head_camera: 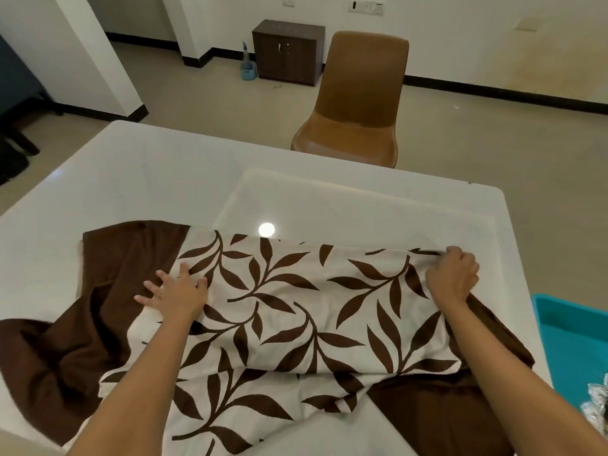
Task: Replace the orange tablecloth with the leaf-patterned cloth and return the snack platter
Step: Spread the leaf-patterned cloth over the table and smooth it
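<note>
The leaf-patterned cloth [296,311], white with brown leaves and plain brown borders, lies rumpled and partly folded over the near half of the white table [158,179]. My left hand [174,291] rests flat on the cloth with its fingers spread, near the brown border on the left. My right hand [452,278] grips the cloth's far right edge, fingers curled round the fold. A teal tray [569,337] shows at the right edge, with foil-wrapped items [597,403] in it. No orange cloth is in view.
A brown chair [355,103] stands at the table's far side. Behind it, a dark wooden cabinet [288,54] stands against the wall with a blue bottle holder [248,69] beside it. Dark furniture is at the far left.
</note>
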A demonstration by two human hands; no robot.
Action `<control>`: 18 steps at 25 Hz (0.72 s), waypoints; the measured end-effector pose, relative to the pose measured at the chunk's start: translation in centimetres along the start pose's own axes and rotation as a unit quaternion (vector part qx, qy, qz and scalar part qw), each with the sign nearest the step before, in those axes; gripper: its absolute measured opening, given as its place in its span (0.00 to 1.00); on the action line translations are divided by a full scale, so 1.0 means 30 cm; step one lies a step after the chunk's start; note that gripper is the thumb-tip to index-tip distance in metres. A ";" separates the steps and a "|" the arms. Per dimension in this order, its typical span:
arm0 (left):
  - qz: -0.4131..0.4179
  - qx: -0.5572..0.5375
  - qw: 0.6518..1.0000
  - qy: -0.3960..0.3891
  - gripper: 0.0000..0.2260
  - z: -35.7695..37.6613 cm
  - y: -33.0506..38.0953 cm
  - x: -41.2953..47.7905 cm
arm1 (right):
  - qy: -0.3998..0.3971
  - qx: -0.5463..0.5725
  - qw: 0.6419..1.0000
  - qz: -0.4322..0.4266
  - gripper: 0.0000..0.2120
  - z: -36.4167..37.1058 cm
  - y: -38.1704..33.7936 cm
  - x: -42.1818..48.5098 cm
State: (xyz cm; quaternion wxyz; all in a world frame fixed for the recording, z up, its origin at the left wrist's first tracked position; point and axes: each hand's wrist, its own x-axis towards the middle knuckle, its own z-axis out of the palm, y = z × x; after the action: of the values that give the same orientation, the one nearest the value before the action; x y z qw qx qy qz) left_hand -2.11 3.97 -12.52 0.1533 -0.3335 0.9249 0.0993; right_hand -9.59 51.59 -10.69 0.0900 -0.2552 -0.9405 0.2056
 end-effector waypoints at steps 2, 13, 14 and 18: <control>0.102 -0.023 0.994 0.043 0.33 0.015 0.082 -0.021 | -0.023 -0.010 0.992 -0.125 0.26 0.043 -0.046 -0.067; 0.211 -0.013 0.976 0.059 0.25 0.037 0.236 -0.021 | -0.067 -0.057 0.971 -0.222 0.23 0.154 -0.050 -0.139; 0.228 -0.001 0.973 0.042 0.27 0.028 0.242 0.002 | -0.074 -0.080 0.973 -0.202 0.23 0.153 -0.035 -0.108; 0.252 0.039 0.964 -0.075 0.29 0.057 0.248 0.042 | -0.065 -0.077 0.966 -0.240 0.08 0.115 0.000 -0.081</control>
State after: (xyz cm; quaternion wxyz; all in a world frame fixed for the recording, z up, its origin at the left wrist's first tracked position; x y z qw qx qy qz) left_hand -7.48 9.35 -13.95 0.2055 -0.0749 0.9679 0.1235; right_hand -8.45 49.16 -13.95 0.0557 -0.0147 -0.9909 0.1215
